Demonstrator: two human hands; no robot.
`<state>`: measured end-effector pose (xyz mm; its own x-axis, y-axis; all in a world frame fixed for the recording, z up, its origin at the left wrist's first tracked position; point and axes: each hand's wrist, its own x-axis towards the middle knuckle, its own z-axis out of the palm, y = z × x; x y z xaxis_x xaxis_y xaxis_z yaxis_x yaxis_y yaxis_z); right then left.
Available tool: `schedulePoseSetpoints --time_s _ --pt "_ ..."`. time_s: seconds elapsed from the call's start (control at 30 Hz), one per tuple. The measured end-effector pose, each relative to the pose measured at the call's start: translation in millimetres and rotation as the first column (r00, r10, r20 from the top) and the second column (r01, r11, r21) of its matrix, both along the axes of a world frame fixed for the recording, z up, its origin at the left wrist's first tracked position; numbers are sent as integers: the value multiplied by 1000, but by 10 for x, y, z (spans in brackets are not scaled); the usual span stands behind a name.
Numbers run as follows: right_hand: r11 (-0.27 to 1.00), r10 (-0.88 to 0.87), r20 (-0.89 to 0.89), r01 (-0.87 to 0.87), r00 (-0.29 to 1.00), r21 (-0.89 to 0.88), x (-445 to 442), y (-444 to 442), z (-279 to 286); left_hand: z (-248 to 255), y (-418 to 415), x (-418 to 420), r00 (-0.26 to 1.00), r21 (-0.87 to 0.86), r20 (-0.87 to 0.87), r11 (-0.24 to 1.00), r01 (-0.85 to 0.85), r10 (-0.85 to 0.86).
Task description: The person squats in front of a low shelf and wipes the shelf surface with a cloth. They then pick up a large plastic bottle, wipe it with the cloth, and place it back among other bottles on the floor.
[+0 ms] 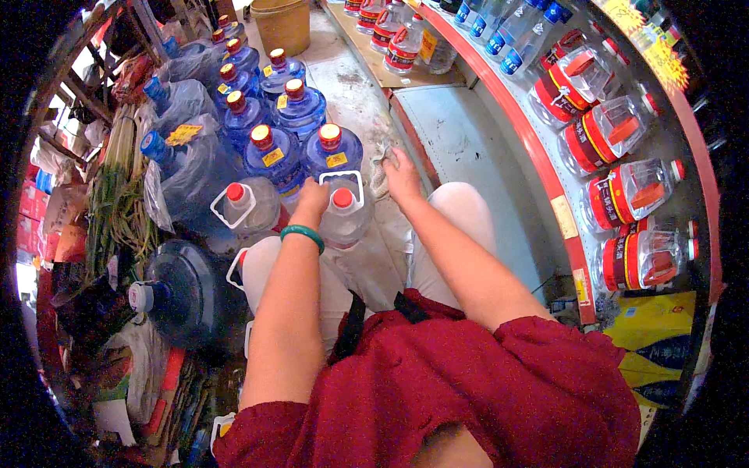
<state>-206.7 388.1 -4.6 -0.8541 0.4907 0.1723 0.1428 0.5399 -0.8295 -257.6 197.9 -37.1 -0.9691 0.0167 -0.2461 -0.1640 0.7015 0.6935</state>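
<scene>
Between my knees stands a clear plastic jug with a red cap and a white loop handle. My left hand, a green bangle on its wrist, is curled at the left side of that handle; its fingertips are hidden. My right hand pinches a greyish-white cloth just right of the jug, above the floor. To the left is a second clear jug with a red cap and white handle. Directly beyond are blue water bottles with red-and-gold caps and yellow price tags.
Large plastic-wrapped water bottles and a dark water-cooler bottle line the left, beside green stalks. A red-edged shelf curves along the right, carrying several red-labelled jugs. A tan bucket stands at the far end.
</scene>
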Motion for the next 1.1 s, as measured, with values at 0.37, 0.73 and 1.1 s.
schedulePoseSetpoints --time_s 0.37,0.73,1.1 --pt "765 570 -36 -514 821 389 -113 -369 150 -251 -19 -109 978 475 173 860 -184 114" --pt "703 461 545 -663 700 256 -374 -329 146 -238 -36 -20 977 478 171 856 -197 129" --pt "982 142 296 -172 944 76 113 -25 -140 -231 -78 -77 877 322 457 891 -319 149"
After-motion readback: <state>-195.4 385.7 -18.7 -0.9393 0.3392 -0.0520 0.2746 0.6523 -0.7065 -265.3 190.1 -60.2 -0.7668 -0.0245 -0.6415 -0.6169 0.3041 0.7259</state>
